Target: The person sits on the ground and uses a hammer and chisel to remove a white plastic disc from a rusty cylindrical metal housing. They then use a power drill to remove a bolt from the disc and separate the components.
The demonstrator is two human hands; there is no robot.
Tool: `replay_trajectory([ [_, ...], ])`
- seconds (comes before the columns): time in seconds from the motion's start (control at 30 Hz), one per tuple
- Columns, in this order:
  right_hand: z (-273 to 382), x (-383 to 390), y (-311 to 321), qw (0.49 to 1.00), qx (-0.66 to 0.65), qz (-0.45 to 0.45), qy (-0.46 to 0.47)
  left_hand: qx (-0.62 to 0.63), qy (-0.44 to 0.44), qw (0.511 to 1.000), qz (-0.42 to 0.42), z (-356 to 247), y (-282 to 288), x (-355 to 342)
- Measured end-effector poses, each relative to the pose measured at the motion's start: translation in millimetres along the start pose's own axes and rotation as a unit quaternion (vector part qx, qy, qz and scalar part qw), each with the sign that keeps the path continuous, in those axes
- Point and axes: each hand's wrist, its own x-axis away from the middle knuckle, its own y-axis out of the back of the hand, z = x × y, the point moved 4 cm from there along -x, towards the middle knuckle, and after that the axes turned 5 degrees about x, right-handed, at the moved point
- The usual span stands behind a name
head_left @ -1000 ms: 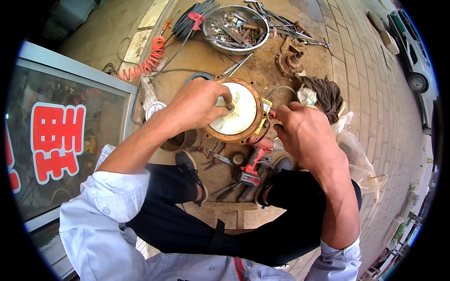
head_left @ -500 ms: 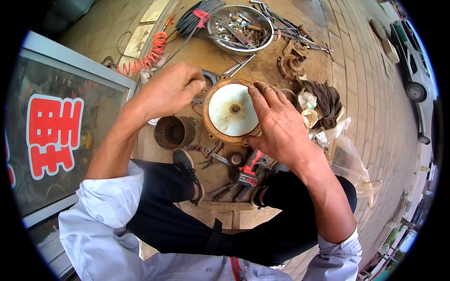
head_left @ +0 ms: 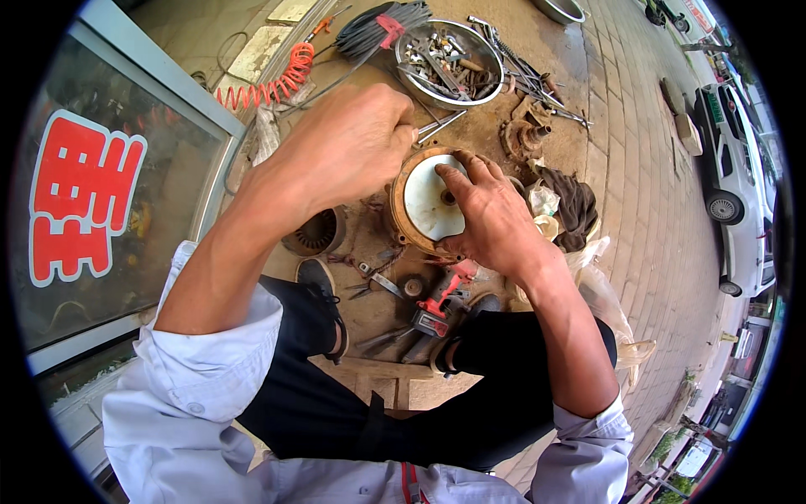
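Observation:
A round rusty-rimmed metal part with a whitish disc set in it stands between my knees. My right hand grips its right side, fingers over the disc and rim, thumb at the lower edge. Closed into a fist, my left hand hovers at the part's upper left; whatever its fingers may hold is hidden. Below my left wrist, partly covered by it, sits a hollow cylinder with inner ribs. A red and black cordless power tool lies nearer my feet.
Beyond the part, a metal bowl holds loose hardware, beside long tools and a rusty fitting. A red coiled hose lies far left, near a glass door. Dark cloth and plastic bags are at right.
My left hand has moved up and right, closer to the round part's upper edge. My right hand stays on the part, its fingers farther over the disc. The whole view has shifted slightly.

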Motion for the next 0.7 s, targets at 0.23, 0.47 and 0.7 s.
replay_trajectory([
  [0.23,3.3,-9.5,5.0,1.000,0.015,-0.001,-0.008,0.007,-0.015,1.000,-0.015,1.6,3.8,0.0],
  [0.47,5.2,-15.3,8.9,1.000,0.019,-0.011,0.010,0.025,0.003,1.000,-0.003,0.9,3.2,0.4],
  [0.7,6.4,-15.3,8.9,0.999,0.048,-0.022,0.008,0.026,-0.004,1.000,-0.006,-0.3,1.1,-1.4],
])
